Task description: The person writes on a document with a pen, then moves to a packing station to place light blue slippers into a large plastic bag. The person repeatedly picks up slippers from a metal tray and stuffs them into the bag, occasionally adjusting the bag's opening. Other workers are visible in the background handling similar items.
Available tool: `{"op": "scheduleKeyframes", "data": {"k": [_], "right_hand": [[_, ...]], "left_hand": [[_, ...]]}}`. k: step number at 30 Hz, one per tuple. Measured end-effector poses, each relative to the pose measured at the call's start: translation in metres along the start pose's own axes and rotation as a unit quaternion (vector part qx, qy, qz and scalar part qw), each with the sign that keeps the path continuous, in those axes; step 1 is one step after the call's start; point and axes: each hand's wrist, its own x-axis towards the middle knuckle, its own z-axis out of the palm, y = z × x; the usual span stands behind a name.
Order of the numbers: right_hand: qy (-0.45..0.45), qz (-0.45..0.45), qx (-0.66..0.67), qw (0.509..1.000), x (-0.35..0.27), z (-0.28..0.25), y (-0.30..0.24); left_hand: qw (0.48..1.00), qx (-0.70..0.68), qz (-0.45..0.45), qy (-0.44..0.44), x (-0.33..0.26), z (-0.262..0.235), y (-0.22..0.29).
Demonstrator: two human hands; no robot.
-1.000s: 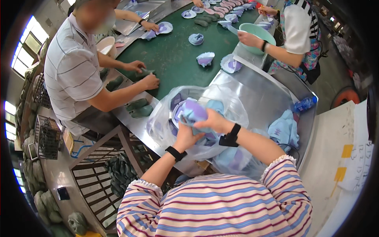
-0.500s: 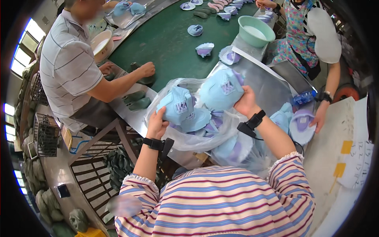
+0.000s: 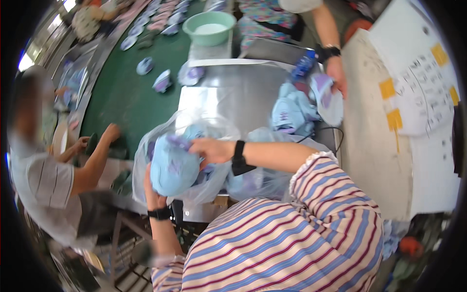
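Note:
Both my hands are at a light blue shoe upper point(image 3: 170, 170) with purple lining, held over a clear plastic bag point(image 3: 221, 119). My right hand point(image 3: 213, 150) is closed on its purple-edged top. My left hand point(image 3: 152, 189) grips from the left and below, its fingers partly hidden behind the light blue material. Whether a second upper lies underneath this one cannot be made out. More blue and purple uppers point(image 3: 194, 131) show inside the bag, blurred and partly covered.
A metal table point(image 3: 238, 92) adjoins a green conveyor belt point(image 3: 109, 109) carrying uppers. Right of the bag lie piled uppers point(image 3: 292, 112), a blue bottle point(image 3: 304, 64) and a co-worker's hand point(image 3: 336, 73) on an upper. A mint-green basin point(image 3: 209, 29) stands beyond; another co-worker point(image 3: 48, 185) sits left.
My hands, apart with one upper each, have come together at the left side of the bag. My view has turned right, and the right forearm now crosses over the bag.

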Motion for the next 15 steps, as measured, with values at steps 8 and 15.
{"op": "scheduleKeyframes", "data": {"k": [8,15], "right_hand": [[0.152,-0.046,-0.060,0.985,-0.019,0.028,-0.009],[0.175,0.000,-0.098,0.980,-0.017,0.025,-0.009]], "left_hand": [[1.000,0.025,-0.008,-0.014,-0.011,0.040,-0.008],[0.984,0.127,0.060,-0.108,0.002,0.024,-0.017]]}}
